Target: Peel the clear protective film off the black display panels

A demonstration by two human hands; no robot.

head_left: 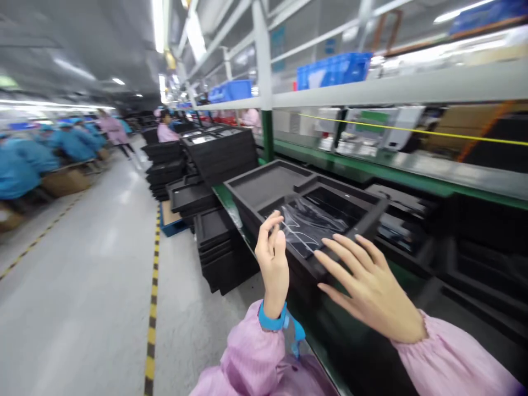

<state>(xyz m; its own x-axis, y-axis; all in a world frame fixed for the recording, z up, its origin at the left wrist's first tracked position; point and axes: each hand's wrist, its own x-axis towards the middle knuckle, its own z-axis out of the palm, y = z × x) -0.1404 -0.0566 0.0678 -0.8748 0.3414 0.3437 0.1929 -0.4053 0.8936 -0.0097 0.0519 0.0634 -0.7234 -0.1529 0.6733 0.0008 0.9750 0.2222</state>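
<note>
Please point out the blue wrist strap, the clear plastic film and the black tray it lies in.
Blue wrist strap [271,321]: head view, on the band.
Clear plastic film [311,216]: head view, on its wrinkled middle.
Black tray [270,187]: head view, on a bare compartment floor.

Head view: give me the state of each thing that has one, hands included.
Left hand: fingers bent, grip unclear
Right hand: open, fingers spread
Clear film: wrinkled
Dark panel: partly film-covered, inside tray
Black tray: open-topped
Blue wrist strap: worn
Lower black trays: stacked
Ceiling light: lit
</note>
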